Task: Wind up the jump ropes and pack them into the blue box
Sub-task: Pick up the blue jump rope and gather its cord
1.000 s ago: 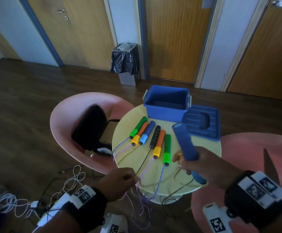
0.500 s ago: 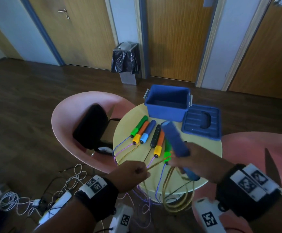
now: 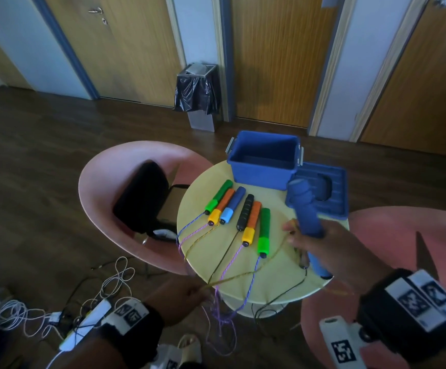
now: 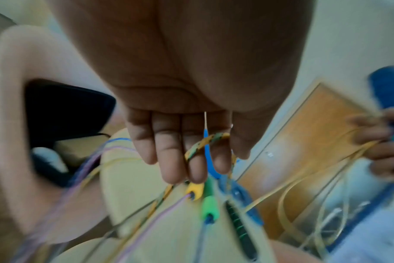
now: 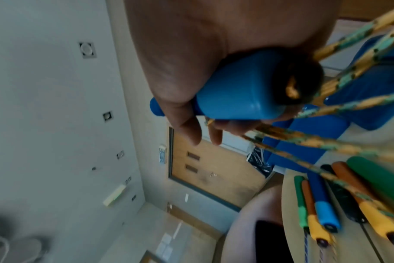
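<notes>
My right hand (image 3: 293, 233) grips a blue jump-rope handle (image 3: 305, 209) upright over the table's right side, with loops of yellow rope (image 5: 326, 142) caught under its fingers. A strand of that yellow rope (image 3: 246, 274) runs taut to my left hand (image 3: 200, 288), which pinches it below the table's front edge; in the left wrist view the rope (image 4: 205, 142) loops over a finger. Several more handles (image 3: 240, 214) lie side by side on the round yellow table (image 3: 275, 288), their ropes hanging off the front. The blue box (image 3: 264, 161) stands open at the back, its lid (image 3: 333, 182) beside it.
A pink chair (image 3: 105, 182) on the left holds a black bag (image 3: 142, 193). Another pink chair (image 3: 429, 235) stands to the right. White cables (image 3: 17, 315) lie on the floor at the lower left. A lined bin (image 3: 198, 86) stands by the far doors.
My left hand has moved down and left, drawing the yellow rope taut. My right hand has shifted right and swung the blue handle more upright.
</notes>
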A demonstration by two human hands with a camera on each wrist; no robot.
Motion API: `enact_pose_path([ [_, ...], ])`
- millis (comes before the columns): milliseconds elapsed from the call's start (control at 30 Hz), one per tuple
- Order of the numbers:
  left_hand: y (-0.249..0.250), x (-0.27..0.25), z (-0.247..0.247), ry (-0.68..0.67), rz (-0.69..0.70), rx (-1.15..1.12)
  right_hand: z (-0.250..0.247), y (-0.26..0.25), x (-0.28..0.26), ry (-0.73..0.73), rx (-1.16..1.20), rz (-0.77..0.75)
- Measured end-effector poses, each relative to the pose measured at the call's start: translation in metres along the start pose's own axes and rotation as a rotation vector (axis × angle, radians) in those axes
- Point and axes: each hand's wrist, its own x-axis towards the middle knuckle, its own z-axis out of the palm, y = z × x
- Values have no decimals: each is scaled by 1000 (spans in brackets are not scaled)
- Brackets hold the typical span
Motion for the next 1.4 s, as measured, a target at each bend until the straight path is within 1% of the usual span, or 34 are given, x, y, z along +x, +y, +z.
enact_pose_path([
  [67, 37, 2, -13, 38, 113, -43, 15, 3, -1, -133, -106, 23],
  [167, 82, 4, -34, 78, 287, -149, 35, 2, -1, -305, -172, 43],
  [233, 102, 0, -46, 99, 323, -251, 45, -3, 0, -407, -231, 36],
  [333, 114, -4, -58, 163, 340, -351, 53, -9, 0, -475, -278, 21],
  [400, 111, -5, -61, 168, 337, -369, 55, -11, -2, -466, -266, -2],
  [467, 99, -5, -60, 140, 308, -340, 51, -13, -4, -432, -234, -16],
  [533, 79, -2, -52, 106, 258, -259, 44, -16, -6, -375, -182, -40],
  [600, 49, 0, -36, 58, 175, -145, 34, -18, -9, -313, -92, -69],
  [633, 31, 1, -25, 23, 118, -82, 30, -19, -10, -269, -5, -72],
  [700, -4, 1, -4, -47, -3, 34, 20, -19, -10, -134, 225, -62],
  [767, -36, -6, 13, -136, -166, 108, 5, -17, -9, 20, 397, -45],
  [800, -48, -12, 18, -187, -229, 143, -3, -15, -8, 92, 436, -34],
  [867, -65, -22, 22, -245, -282, 149, -19, -6, -6, 200, 432, -10],
  [933, -77, -28, 22, -224, -297, 89, -31, 5, -7, 250, 345, 21],
  [1033, -76, -31, 19, -142, -314, 34, -39, 23, -7, 249, 256, 55],
  [1067, -72, -32, 15, -97, -327, 24, -38, 27, -7, 241, 241, 67],
  [1133, -64, -29, 8, 6, -310, -5, -34, 32, -7, 212, 208, 89],
  [1167, -59, -27, 4, 55, -275, -20, -30, 34, -6, 192, 176, 99],
  [1233, -40, -24, -6, 111, -170, -80, -21, 31, -5, 125, 114, 114],
  [1400, 41, -25, -35, 100, 84, -260, 11, 14, -1, -134, -2, 78],
])
